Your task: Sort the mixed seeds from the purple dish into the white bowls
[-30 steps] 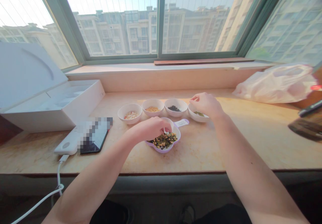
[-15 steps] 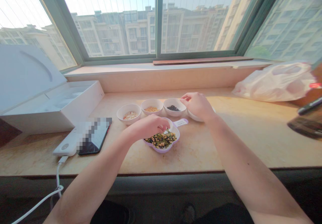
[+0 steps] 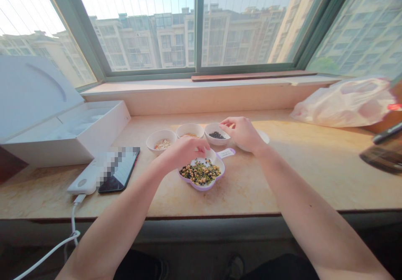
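A purple-rimmed dish (image 3: pixel 216 180) with a short handle holds a mix of green, black and yellowish beans (image 3: pixel 200 172). Above its far left side is my left hand (image 3: pixel 185 149), fingers curled together; whatever they may hold is too small to tell. My right hand (image 3: pixel 241 131) is closed at the right rim of a white bowl (image 3: pixel 210 140) of black beans (image 3: pixel 216 135), its fingertips bent down. Under and behind that hand a fourth white bowl (image 3: pixel 264 137) is mostly covered, its contents hidden.
Left of the black beans stand a white bowl (image 3: pixel 182 128) of yellowish beans, partly behind my left hand, and a white bowl (image 3: pixel 151 142) of pale flat pieces. A phone (image 3: pixel 121 175), power bank (image 3: pixel 84 182), open white box (image 3: pixel 103 125) and plastic bag (image 3: pixel 342 104) lie around.
My left hand has risen up and away from the beans in the dish. My right hand has shifted slightly left over the edge of the black-bean bowl.
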